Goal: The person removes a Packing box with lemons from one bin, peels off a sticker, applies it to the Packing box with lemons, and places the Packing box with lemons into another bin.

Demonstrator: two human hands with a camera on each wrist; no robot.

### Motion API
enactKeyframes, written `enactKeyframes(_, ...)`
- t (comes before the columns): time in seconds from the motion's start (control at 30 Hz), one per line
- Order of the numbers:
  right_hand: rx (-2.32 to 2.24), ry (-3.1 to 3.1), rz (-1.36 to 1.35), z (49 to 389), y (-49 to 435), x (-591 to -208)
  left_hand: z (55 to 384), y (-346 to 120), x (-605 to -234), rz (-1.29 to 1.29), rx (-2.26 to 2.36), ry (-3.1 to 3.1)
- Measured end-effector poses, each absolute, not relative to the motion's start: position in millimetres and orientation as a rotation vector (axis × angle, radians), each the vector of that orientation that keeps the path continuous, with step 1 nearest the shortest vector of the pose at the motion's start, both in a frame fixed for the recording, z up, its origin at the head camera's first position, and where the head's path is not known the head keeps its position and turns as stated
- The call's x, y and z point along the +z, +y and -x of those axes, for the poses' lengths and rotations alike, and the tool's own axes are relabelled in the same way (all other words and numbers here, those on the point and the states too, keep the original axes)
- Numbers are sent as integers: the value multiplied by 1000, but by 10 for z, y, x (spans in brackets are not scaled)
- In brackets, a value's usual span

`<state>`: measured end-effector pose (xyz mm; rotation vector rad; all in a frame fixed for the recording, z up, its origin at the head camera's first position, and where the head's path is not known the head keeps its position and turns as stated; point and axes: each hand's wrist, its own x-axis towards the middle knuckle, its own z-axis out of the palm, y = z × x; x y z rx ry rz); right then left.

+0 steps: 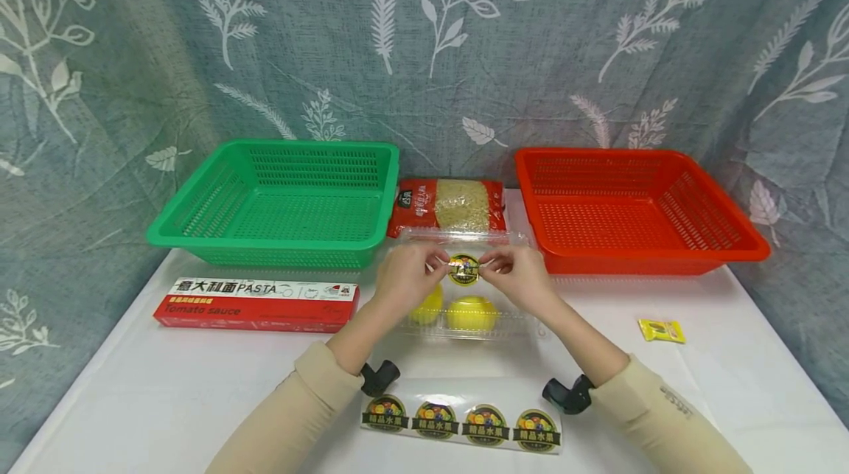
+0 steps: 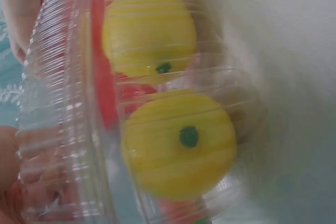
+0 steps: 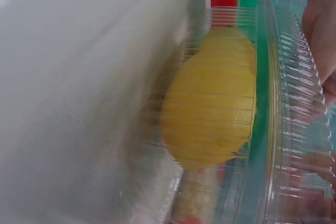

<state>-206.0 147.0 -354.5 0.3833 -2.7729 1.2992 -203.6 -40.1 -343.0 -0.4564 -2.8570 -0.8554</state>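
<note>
A clear plastic clamshell box (image 1: pixel 504 325) with a ribbed rim stands in the middle of the table. Inside it are yellow fruits (image 1: pixel 472 313), two of which show green stem spots in the left wrist view. Over its lid is a round black-and-gold fruit sticker (image 1: pixel 463 270). My left hand (image 1: pixel 407 275) pinches the sticker's left end, while my right hand (image 1: pixel 522 279) pinches the right end. Whether the sticker touches the lid, I cannot tell. Both wrist views look through the box's side, with the fingers (image 2: pixel 39 174) blurred behind the plastic.
Nearer the front lies a sheet of matching stickers (image 1: pixel 460 385). A green basket (image 1: pixel 278 242) stands back left, a red basket (image 1: pixel 637 256) back right, a red bag (image 1: pixel 418 212) between them. A pasta box (image 1: pixel 255 308) lies left, a small yellow packet (image 1: pixel 661 330) right.
</note>
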Motion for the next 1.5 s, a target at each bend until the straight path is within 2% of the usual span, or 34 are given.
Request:
enactKeyframes(0.5,1243,-2789,-368,2079,1445,-3552,2049,-338,-3435,452,-684,-2900)
enactKeyframes(1.23,1255,-2851,-286,2084,1423,-3533,2041,-297,-3426,501,-715,-2863)
enactKeyframes(1.5,1235,-2824,-338,2068,1429,-3536,2027,-305,-3433,513,-685,-2850)
